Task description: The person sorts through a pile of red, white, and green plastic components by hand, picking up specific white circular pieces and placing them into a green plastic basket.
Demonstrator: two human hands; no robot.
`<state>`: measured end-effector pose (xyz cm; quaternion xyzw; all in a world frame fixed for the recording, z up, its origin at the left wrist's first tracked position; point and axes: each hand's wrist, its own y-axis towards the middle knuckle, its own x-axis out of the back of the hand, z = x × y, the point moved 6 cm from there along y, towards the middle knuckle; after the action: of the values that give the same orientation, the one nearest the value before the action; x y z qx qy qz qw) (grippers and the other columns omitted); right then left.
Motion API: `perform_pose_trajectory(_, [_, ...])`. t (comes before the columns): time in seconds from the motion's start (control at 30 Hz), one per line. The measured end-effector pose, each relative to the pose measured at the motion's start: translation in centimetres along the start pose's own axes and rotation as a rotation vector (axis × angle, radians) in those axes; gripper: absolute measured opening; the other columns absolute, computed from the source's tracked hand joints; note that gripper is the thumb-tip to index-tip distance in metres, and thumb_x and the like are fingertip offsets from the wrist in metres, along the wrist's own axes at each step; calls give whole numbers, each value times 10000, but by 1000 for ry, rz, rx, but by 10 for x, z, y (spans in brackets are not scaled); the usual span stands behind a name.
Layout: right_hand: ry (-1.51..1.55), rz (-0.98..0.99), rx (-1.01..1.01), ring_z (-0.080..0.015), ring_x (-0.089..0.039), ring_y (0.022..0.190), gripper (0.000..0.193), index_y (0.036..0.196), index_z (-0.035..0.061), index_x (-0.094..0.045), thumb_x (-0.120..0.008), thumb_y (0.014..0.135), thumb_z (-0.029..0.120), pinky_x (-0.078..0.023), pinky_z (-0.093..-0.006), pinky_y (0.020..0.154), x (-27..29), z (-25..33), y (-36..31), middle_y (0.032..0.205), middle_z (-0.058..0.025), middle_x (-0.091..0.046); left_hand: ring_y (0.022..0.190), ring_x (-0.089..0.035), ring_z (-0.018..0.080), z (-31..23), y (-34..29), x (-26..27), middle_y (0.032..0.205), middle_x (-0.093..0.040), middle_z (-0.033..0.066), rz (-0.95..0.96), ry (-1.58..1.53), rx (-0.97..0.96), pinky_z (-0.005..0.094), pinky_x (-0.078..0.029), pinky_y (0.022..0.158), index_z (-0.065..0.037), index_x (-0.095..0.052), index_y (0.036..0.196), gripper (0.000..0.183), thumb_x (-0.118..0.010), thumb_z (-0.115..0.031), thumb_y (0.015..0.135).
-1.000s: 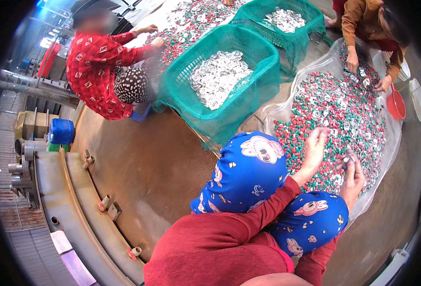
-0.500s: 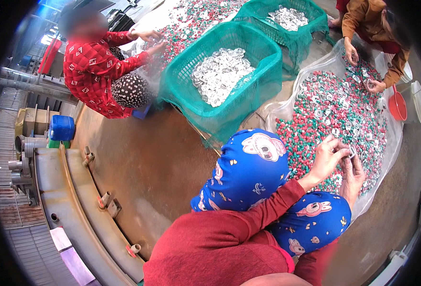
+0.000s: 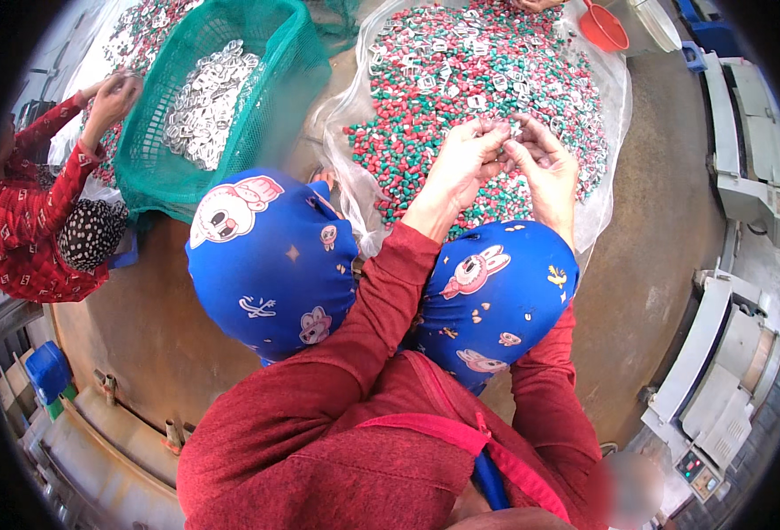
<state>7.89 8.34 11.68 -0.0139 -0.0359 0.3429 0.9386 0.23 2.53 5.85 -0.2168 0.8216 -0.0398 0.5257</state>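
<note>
My left hand (image 3: 465, 159) and my right hand (image 3: 549, 172) meet over a pile of small red, green and white pebble-like pieces (image 3: 381, 141). Between their pinched fingertips is a small silvery metal buckle (image 3: 515, 130), partly hidden by the fingers. Both hands are closed on it. Similar flat metal buckles (image 3: 476, 102) lie scattered among the coloured pieces, just beyond my fingers. The heap rests on a whitish mesh sheet (image 3: 615, 132), whose edge passes under my right wrist.
A green basket (image 3: 275, 62) draped in netting holds many silvery buckles, left of the heap. Beyond it a co-worker in a red patterned top (image 3: 28, 221) works at another heap. A red scoop (image 3: 604, 28) lies at the far right, near another person's hand (image 3: 536, 4). Grey machines (image 3: 717, 371) stand right.
My view has swung right and down, so the baskets and co-workers sit further left or higher. Both hands remain together over the heap, fingers shifted around the small metal piece.
</note>
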Motion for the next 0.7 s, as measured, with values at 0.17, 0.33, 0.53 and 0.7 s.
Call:
perform_pose_trajectory(0.17, [178, 98, 15, -100, -583, 701, 378, 1119, -44, -543, -639, 753, -40, -468, -213, 611, 2, 21, -16, 851, -66, -601, 571, -532, 68, -8, -14, -20, 697, -556, 10, 141, 80, -10, 198, -429, 488, -35, -528, 891, 177, -576, -204, 868])
perform_pose_trajectory(0.33, [84, -83, 5, -95, -585, 679, 392, 1109, -52, -545, -662, 735, -29, -474, -218, 594, 6, -1, -5, 806, -68, -617, 563, -523, 64, 3, -9, -13, 694, -552, -4, 97, 105, -2, 182, -428, 498, -48, -530, 891, 178, -574, -220, 870])
perform_pose_trajectory(0.53, [531, 156, 20, -138, -592, 643, 412, 1120, -59, -531, -635, 722, -66, -448, -213, 529, 10, 22, -16, 813, -100, -617, 581, -534, 68, -10, -20, -41, 727, -563, 0, 330, 164, 0, 185, -447, 501, -49, -537, 945, 211, -553, -250, 882])
perform_pose_trajectory(0.7, [401, 41, -90, -121, -580, 634, 417, 1119, -47, -539, -633, 714, -83, -446, -209, 530, 10, 8, -17, 834, -85, -617, 598, -536, 52, -1, -18, -27, 725, -557, -12, 144, 147, -16, 190, -468, 515, -38, -540, 984, 227, -540, -244, 889])
